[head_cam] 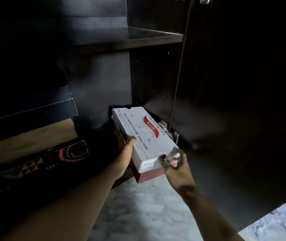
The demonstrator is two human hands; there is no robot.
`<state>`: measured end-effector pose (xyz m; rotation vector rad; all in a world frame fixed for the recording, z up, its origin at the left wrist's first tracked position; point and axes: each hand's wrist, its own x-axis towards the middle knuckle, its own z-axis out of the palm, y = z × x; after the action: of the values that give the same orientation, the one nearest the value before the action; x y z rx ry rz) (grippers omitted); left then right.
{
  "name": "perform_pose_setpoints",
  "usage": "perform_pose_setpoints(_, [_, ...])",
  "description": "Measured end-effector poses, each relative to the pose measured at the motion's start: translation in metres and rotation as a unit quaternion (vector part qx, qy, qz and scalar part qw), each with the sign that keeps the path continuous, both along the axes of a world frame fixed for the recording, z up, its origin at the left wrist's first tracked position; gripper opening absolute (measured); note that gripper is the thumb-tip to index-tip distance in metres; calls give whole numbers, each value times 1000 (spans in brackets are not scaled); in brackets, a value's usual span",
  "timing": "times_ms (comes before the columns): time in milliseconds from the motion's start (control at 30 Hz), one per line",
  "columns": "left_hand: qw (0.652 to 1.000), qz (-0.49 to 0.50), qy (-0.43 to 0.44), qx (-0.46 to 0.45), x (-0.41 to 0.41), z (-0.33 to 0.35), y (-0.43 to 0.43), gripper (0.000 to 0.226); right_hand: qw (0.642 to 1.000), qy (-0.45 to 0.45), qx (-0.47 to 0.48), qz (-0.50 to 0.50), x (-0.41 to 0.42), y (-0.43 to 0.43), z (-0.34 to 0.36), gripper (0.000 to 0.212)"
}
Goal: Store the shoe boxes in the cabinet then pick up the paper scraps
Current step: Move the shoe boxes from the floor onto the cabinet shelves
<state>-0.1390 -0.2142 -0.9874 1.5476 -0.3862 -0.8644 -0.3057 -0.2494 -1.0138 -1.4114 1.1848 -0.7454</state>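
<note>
**Box at cabinet mouth, both hands on it**

Dark open cabinet, one shelf up top, pale marble floor in front. White-lid, red-base shoe box sits at the bottom opening, far end inside, near end out over the floor. Left hand grips its left long side. Right hand is at the near right corner, fingers curled round a crumpled paper scrap; blurred. More crumpled paper lies just right of the box. Stacked boxes sit to the left.
</note>
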Motion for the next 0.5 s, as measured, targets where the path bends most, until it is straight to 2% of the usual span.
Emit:
perform_pose_setpoints(133, [997, -55, -44, 18, 10, -5, 4, 38, 1000, 14, -19, 1, 15, 4, 2, 80])
perform_pose_setpoints(267, [996, 25, -71, 37, 11, -20, 16, 55, 997, 5, -43, -56, 25, 14, -5, 78])
perform_pose_setpoints(333, [998, 21, -64, 14, 3, -29, 26, 47, 996, -10, -50, -69, 33, 17, -9, 72])
perform_pose_setpoints(433, [996, -43, -73, -6, -5, -33, 25, 31, 995, -42, -52, -74, 47, 14, -20, 60])
perform_pose_setpoints(500, [994, -56, -95, -1, 0, -31, 14, 27, 996, -40, -45, -59, 54, 4, -30, 62])
